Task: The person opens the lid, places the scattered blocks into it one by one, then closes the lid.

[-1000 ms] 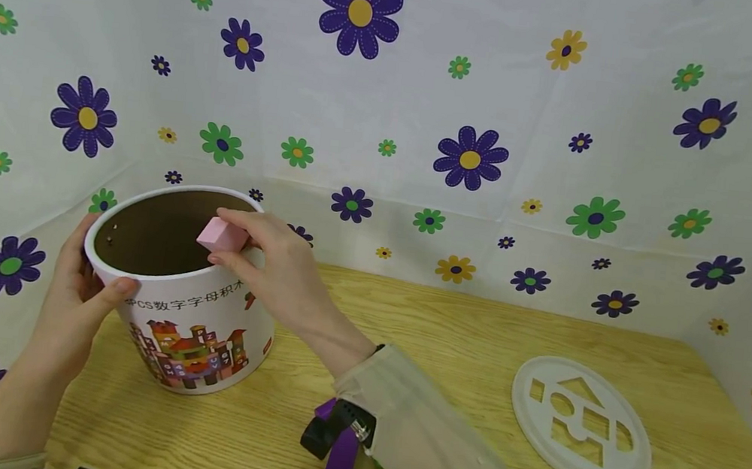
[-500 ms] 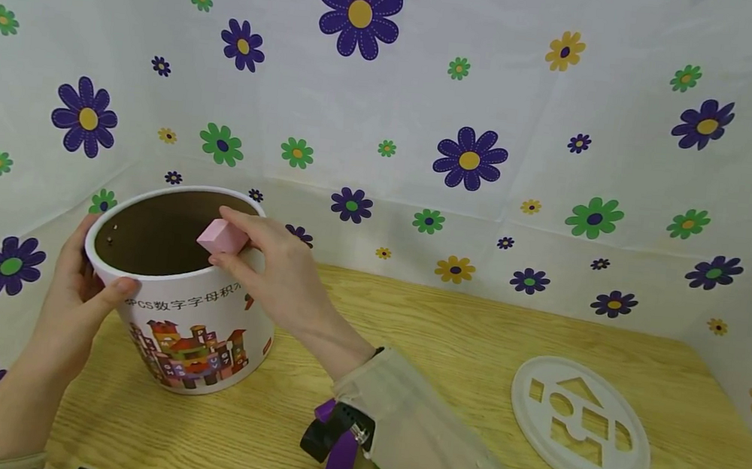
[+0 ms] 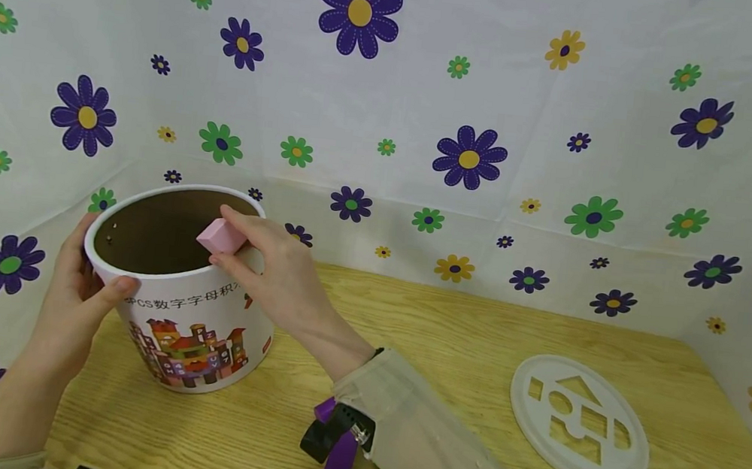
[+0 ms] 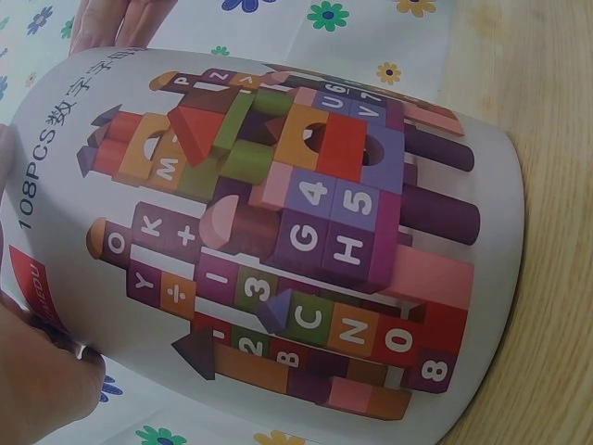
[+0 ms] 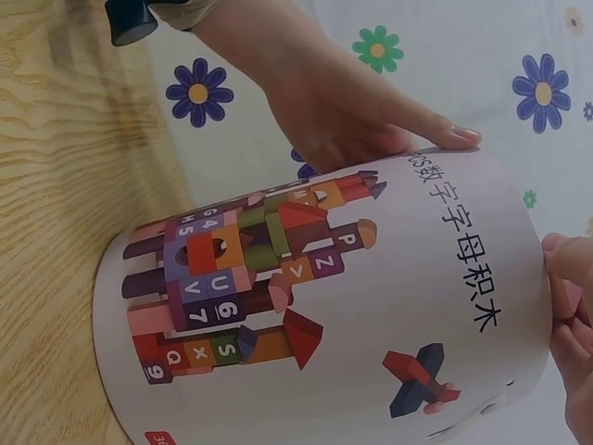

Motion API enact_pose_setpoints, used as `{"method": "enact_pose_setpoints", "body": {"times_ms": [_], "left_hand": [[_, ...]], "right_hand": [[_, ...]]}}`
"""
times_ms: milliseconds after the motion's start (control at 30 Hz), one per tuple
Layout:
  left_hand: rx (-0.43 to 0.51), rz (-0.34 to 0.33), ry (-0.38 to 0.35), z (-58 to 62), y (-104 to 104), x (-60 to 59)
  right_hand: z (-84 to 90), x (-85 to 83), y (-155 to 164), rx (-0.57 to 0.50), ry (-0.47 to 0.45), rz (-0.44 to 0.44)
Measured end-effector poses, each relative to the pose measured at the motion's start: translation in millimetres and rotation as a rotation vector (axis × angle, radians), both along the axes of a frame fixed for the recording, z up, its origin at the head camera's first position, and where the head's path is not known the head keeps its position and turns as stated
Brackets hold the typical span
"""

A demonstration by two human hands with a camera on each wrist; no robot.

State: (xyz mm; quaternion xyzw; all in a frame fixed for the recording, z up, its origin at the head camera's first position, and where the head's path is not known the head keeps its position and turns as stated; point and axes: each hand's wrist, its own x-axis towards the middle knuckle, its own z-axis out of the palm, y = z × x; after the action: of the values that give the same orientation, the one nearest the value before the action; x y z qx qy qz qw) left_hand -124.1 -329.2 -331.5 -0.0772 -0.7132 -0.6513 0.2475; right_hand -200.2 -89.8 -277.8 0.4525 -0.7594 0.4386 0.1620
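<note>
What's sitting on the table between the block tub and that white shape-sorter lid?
Between the tub and the lid there is bare wooden table, crossed only by the right forearm's sleeve, in the head view.

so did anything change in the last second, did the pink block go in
Nothing visibly changed. The right hand still pinches the pink block over the rim of the tub, and the left hand still grips the tub's other side. The white lid lies on the table as before.

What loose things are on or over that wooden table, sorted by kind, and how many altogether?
Round white cardboard tub with printed blocks: 1
Pink wooden block, pinched by the right hand over the tub: 1
Flat white plastic lid with shape cut-outs: 1
Total: 3
</note>
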Motion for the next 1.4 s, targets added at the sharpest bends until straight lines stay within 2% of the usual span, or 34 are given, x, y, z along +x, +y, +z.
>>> {"method": "enact_pose_setpoints", "body": {"times_ms": [600, 833, 1100, 1267, 1400], "left_hand": [[0.005, -0.006, 0.004, -0.6, -1.4, -0.3], [-0.005, -0.003, -0.002, -0.7, -1.9, -0.1], [0.000, -0.010, -0.004, -0.6, -1.5, 0.5], [0.005, -0.013, 0.008, -0.6, -1.9, -0.3], [0.007, -0.014, 0.017, -1.4, -2.5, -0.7]], "right_hand": [[-2.2, 0.5, 0.1, -0.027, -0.015, 0.010], [-2.4, 2.2, 1.2, -0.021, -0.073, 0.011], [-7.2, 7.3, 6.9, -0.051, -0.042, 0.021], [-11.0, 16.5, 18.9, -0.042, -0.081, 0.013], [-14.6, 26.1, 35.3, -0.031, -0.170, 0.007]]}}
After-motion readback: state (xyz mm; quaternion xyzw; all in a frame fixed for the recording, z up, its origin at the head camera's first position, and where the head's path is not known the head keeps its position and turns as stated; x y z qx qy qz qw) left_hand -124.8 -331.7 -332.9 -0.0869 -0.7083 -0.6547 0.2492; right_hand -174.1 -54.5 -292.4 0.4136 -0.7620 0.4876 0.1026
